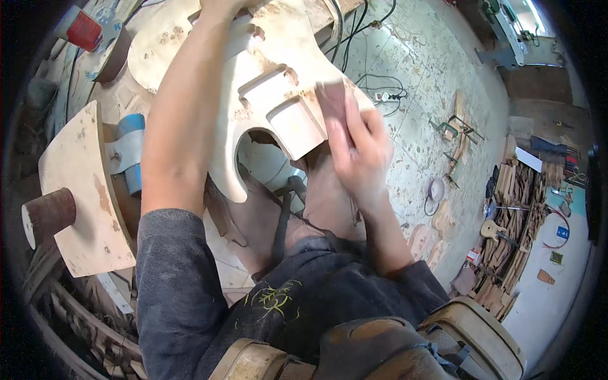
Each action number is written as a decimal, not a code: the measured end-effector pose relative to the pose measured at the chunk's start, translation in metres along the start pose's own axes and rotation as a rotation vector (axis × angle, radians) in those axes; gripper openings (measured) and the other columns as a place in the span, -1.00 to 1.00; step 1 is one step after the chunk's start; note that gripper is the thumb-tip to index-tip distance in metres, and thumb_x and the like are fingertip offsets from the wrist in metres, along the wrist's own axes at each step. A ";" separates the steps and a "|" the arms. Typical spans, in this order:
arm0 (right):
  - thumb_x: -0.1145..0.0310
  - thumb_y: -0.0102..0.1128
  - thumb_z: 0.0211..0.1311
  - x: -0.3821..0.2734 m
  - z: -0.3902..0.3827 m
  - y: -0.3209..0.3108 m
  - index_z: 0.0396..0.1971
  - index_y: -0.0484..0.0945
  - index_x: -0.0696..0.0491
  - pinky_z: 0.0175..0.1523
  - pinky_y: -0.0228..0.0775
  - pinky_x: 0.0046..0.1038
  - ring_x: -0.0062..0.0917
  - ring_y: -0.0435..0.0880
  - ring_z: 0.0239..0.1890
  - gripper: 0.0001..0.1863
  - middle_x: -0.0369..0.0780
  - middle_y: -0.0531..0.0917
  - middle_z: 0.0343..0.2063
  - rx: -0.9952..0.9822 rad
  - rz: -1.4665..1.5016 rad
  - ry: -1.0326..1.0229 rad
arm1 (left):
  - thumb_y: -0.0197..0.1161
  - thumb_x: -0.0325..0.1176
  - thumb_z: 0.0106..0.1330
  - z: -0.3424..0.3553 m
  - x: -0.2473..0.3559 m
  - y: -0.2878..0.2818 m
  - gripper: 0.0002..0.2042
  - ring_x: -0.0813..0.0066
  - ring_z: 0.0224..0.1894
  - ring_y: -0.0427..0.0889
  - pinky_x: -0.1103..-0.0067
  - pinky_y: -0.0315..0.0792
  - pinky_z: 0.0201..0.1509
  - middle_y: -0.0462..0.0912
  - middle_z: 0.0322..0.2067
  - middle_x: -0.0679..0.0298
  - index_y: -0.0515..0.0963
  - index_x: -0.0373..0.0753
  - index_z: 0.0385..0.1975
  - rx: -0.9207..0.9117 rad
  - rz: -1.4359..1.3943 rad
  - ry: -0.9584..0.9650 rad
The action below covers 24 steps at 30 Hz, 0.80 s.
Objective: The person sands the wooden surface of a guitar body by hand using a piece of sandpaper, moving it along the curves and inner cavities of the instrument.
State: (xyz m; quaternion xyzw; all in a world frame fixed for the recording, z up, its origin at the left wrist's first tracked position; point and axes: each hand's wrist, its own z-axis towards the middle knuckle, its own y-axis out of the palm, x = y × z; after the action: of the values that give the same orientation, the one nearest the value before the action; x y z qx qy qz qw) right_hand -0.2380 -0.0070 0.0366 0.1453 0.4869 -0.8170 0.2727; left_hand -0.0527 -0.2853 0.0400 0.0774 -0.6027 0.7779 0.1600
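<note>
nearest us, our right hand [361, 149] lies flat with fingers pressed on a brown sheet of sandpaper [334, 111], holding it against the edge of the pale wooden guitar body [278, 82] that rests across our lap. our left hand [218, 7] reaches over the body's far end at the top rim; we cannot tell its grip. to the left stands a sanding drum [47, 215] by a curved board [82, 190]; beyond, a dusty floor [418, 76].

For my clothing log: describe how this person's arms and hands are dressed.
Both hands, left hand and right hand, are bare, with no gloves. The forearms are bare too; dark grey sleeves are pushed up to about the elbows and look dusty.
</note>
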 end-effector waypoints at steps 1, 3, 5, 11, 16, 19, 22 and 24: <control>0.48 0.41 0.23 -0.002 0.009 0.002 0.23 0.56 0.24 -0.31 0.51 -0.44 -0.48 0.59 -0.44 -0.46 -0.16 0.55 -0.37 -0.013 -0.012 0.005 | 0.13 0.29 0.17 0.009 -0.001 -0.009 -0.23 -0.11 0.36 0.43 0.06 0.20 0.47 0.52 0.26 -0.15 0.61 -0.26 0.18 -0.124 -0.016 -0.012; 0.46 0.39 0.23 0.000 -0.008 -0.001 0.22 0.57 0.24 -0.30 0.53 -0.39 -0.42 0.61 -0.44 -0.47 -0.16 0.55 -0.38 -0.021 -0.069 -0.036 | 0.14 0.31 0.16 0.008 0.003 -0.012 -0.21 -0.10 0.37 0.42 0.06 0.20 0.47 0.51 0.27 -0.15 0.59 -0.25 0.20 -0.252 -0.031 -0.025; 0.47 0.39 0.22 0.007 -0.032 -0.013 0.21 0.58 0.21 -0.29 0.53 -0.37 -0.34 0.63 -0.42 -0.48 -0.15 0.55 -0.35 -0.051 0.004 -0.018 | 0.15 0.33 0.16 0.004 0.011 -0.010 -0.19 -0.08 0.37 0.42 0.12 0.23 0.47 0.49 0.29 -0.13 0.57 -0.26 0.22 -0.149 0.109 -0.047; 0.48 0.36 0.24 0.008 0.001 -0.008 0.22 0.55 0.28 -0.24 0.57 -0.36 -0.32 0.68 -0.35 -0.47 -0.11 0.61 -0.30 -0.091 -0.014 -0.109 | 0.14 0.35 0.15 0.001 0.005 -0.002 -0.17 -0.08 0.36 0.43 0.16 0.25 0.47 0.48 0.29 -0.15 0.55 -0.22 0.26 -0.050 -0.029 -0.097; 0.48 0.35 0.25 0.007 0.002 -0.005 0.23 0.53 0.27 -0.16 0.58 -0.33 -0.22 0.70 -0.29 -0.47 -0.09 0.62 -0.26 -0.128 -0.059 -0.104 | 0.14 0.34 0.13 0.008 0.007 -0.011 -0.17 -0.07 0.40 0.40 0.18 0.25 0.48 0.46 0.32 -0.14 0.54 -0.19 0.28 -0.154 0.087 -0.130; 0.47 0.34 0.27 0.000 0.011 -0.005 0.25 0.51 0.28 -0.19 0.57 -0.33 -0.24 0.70 -0.30 -0.45 -0.08 0.63 -0.26 -0.131 -0.049 -0.135 | 0.14 0.37 0.10 0.002 0.003 0.003 -0.15 -0.08 0.40 0.39 0.09 0.21 0.48 0.46 0.32 -0.13 0.54 -0.15 0.29 -0.111 -0.043 -0.139; 0.49 0.32 0.26 0.014 -0.008 -0.010 0.21 0.53 0.26 -0.22 0.54 -0.30 -0.21 0.67 -0.31 -0.50 -0.07 0.62 -0.24 -0.084 -0.084 -0.196 | 0.12 0.39 0.09 0.011 0.007 0.002 -0.11 -0.06 0.40 0.39 0.10 0.18 0.49 0.45 0.34 -0.13 0.51 -0.15 0.32 -0.083 0.080 -0.083; 0.48 0.32 0.28 0.003 -0.003 -0.011 0.22 0.53 0.26 -0.23 0.54 -0.29 -0.20 0.67 -0.31 -0.50 -0.07 0.62 -0.25 -0.104 -0.134 -0.157 | 0.12 0.40 0.10 0.007 0.006 -0.004 -0.11 -0.07 0.41 0.37 0.08 0.16 0.50 0.44 0.34 -0.14 0.51 -0.16 0.32 -0.134 0.076 -0.068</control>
State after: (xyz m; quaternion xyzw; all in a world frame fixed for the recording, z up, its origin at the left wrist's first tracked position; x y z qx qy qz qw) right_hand -0.2469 -0.0012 0.0415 0.0335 0.5145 -0.8159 0.2618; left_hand -0.0572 -0.2903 0.0472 0.0700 -0.6609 0.7383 0.1148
